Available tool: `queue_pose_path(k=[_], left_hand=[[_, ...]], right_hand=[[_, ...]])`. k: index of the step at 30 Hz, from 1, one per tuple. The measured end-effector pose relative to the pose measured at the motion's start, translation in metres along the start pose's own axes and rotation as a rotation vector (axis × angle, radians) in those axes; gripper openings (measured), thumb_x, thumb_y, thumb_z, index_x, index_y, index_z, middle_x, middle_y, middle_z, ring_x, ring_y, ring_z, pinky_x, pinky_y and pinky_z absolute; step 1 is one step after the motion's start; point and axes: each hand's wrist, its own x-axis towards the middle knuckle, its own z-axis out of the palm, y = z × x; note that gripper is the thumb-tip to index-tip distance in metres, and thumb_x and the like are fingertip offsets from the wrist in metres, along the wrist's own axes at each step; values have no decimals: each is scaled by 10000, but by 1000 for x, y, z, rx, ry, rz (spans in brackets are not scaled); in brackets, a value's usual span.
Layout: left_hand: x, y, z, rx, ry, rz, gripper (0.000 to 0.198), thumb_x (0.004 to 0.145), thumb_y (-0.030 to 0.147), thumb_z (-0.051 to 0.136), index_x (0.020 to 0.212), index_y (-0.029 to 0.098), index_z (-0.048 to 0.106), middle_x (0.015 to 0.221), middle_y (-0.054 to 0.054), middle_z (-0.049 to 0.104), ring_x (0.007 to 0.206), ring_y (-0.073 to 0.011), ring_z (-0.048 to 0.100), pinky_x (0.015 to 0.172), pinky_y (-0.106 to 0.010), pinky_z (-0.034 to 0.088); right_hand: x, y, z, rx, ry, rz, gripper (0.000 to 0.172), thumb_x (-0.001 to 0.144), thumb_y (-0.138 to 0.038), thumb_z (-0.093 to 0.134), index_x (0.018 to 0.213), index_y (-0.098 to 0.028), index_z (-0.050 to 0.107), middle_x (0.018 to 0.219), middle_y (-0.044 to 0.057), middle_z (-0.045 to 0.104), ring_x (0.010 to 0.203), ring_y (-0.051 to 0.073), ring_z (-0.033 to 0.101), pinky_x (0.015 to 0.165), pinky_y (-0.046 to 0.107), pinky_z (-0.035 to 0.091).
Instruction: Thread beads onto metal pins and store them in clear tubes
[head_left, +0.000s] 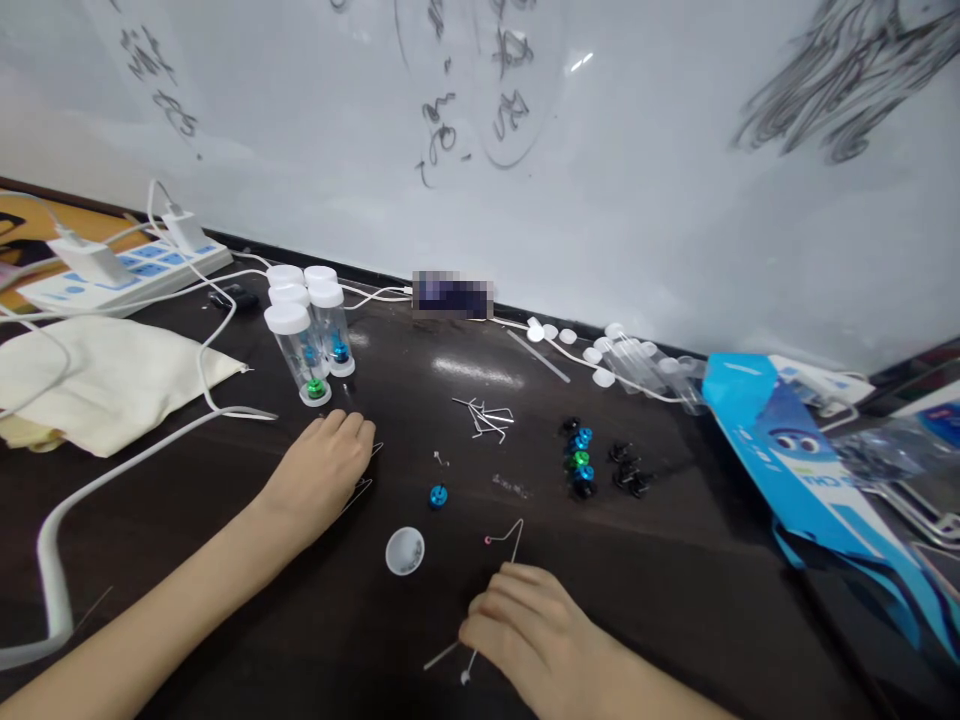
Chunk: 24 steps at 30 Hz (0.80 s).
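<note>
My right hand (529, 630) is closed over a thin bent metal wire (517, 540), low in the middle. A small pink bead (487, 540) sits at the wire's upper end, and a thin straight rod (441, 656) and a white-tipped end stick out below the fingers. Curled down on the table, my left hand (326, 465) lies over several bent wires (360, 492); its fingertips are hidden. Between the hands are a small white cap (405, 551) with tiny bits inside, a blue round metal part (438, 496) and a tiny bent piece (441, 459).
Capped clear tubes (300, 350) stand at the back left beside a cream cloth (127, 375) and white cables. Loose metal pins (487, 418) lie mid-table. Blue, green and black parts (580, 458), empty tubes (634, 360) and a blue bag (795, 450) are to the right.
</note>
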Motion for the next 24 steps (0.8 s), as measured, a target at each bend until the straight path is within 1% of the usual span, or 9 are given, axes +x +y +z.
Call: queue_pose_path(k=[2,3,6,9,11,15,19,24], left_hand=[[1,2,-1,-61,22,-3,254,871,36,362,797,163,568,802,-133,621,753,-297,555,687,-404,417],[2,2,-1,-130,37,-11,245,890,60,358,788,174,550,784,-116,618,742,-283,554,692,-396,418],[4,0,-6,-456,92,-85,194,923,139,379,791,201,507,779,-62,618,750,-239,569,701,-352,430],[4,-1,-12,-760,124,-181,130,917,228,439,811,218,513,783,-13,625,723,-195,584,663,-302,432],[4,-1,-15,-893,140,-211,138,913,274,457,807,219,526,748,9,616,688,-176,578,644,-285,430],[4,-2,-17,-1120,154,-251,155,904,322,496,814,205,542,719,13,614,689,-168,587,656,-281,448],[5,-9,-17,-1277,155,-315,136,868,316,564,818,189,557,699,15,607,654,-150,586,612,-260,445],[7,-21,-13,-1329,155,-351,121,844,297,596,860,178,577,718,9,619,662,-147,597,624,-262,454]], right_hand=[[0,0,0,0,1,2,373,1015,-136,243,961,-158,612,759,43,688,643,143,602,709,300,499],[0,0,0,3,-1,5,374,1016,-135,242,957,-156,611,759,43,687,642,143,602,706,299,499],[1,1,-1,10,-1,10,381,1018,-138,230,952,-151,606,763,43,687,639,143,601,707,302,500],[0,1,0,7,10,7,370,1012,-125,236,955,-154,600,753,40,687,636,141,603,711,298,499],[0,1,0,5,8,12,354,1004,-111,250,958,-157,598,749,41,686,641,141,606,715,295,498],[-1,1,1,18,-6,17,339,1002,-110,258,945,-158,590,736,41,677,625,141,597,700,296,494],[0,1,0,18,7,5,360,1015,-127,232,936,-156,582,707,39,666,596,139,568,677,295,490],[1,1,0,29,9,8,413,1026,-137,184,906,-155,578,672,35,645,568,137,543,659,293,480]])
